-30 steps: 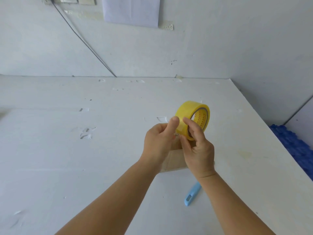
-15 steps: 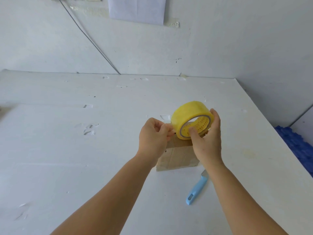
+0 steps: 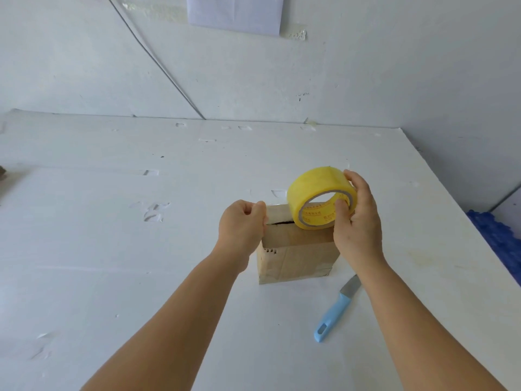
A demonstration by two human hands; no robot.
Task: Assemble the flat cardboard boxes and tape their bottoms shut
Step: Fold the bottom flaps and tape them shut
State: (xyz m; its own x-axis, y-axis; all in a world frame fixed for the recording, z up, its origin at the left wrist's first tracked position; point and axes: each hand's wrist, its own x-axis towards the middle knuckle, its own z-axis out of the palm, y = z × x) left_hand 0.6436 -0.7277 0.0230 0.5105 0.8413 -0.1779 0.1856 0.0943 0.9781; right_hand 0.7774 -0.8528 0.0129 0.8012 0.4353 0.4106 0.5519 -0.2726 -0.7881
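A small brown cardboard box (image 3: pixel 296 255) stands on the white table (image 3: pixel 112 249), its top flaps showing a dark gap. My right hand (image 3: pixel 358 221) grips a yellow tape roll (image 3: pixel 313 190) held over the box's right top edge. My left hand (image 3: pixel 242 227) is at the box's left top corner, fingers pinched shut on the tape's free end; the clear strip between my hands is barely visible. Older tape with a jagged edge clings to the box's front.
A knife with a light blue handle (image 3: pixel 334 311) lies on the table right of the box, under my right forearm. The wall (image 3: pixel 338 66) stands close behind, with a cable and a paper sheet (image 3: pixel 234 12). Blue bumpy material (image 3: pixel 499 238) lies beyond the table's right edge.
My hands have moved apart, the roll travelling right and up while my left hand stays at the box's left corner. The box has come into fuller view beneath them.
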